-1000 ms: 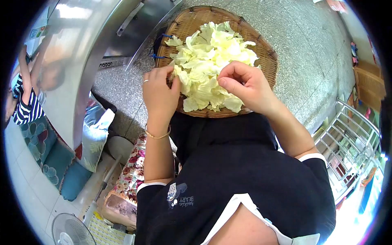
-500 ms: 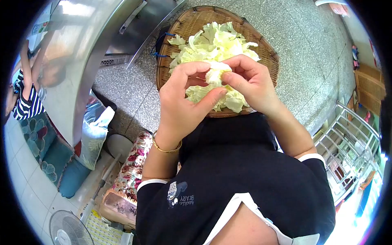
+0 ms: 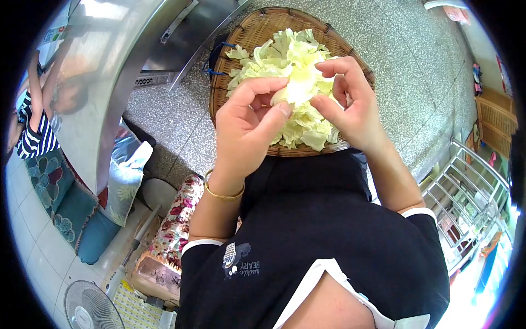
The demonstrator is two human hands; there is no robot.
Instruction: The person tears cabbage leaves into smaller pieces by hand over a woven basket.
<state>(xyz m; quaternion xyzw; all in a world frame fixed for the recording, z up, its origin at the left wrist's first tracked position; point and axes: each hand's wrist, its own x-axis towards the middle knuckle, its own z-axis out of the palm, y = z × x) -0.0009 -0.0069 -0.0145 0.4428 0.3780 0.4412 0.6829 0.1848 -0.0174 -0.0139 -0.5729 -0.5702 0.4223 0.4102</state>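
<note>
Pale yellow-green torn cabbage leaves (image 3: 296,52) lie heaped on a round woven bamboo tray (image 3: 249,30). Over the heap, my left hand (image 3: 249,118) pinches a small pale cabbage piece (image 3: 296,90) between thumb and forefinger. Its exact outline blends into the bright leaves behind. My right hand (image 3: 353,101) is just to the right of this piece, thumb and forefinger apart and the other fingers curled. Nothing shows held in it. A gold bracelet (image 3: 223,194) circles my left wrist.
Speckled grey floor (image 3: 433,82) surrounds the tray. At left stands a shiny metal cabinet (image 3: 118,71), with a person in striped clothing (image 3: 35,131) beyond it. A floral cushioned seat (image 3: 175,230) and a fan (image 3: 90,310) are lower left. A metal rack (image 3: 466,200) stands at right.
My right fingers have parted and moved right and slightly up, away from the piece. The cabbage piece, earlier pinched between both hands, now stays at my left fingertips.
</note>
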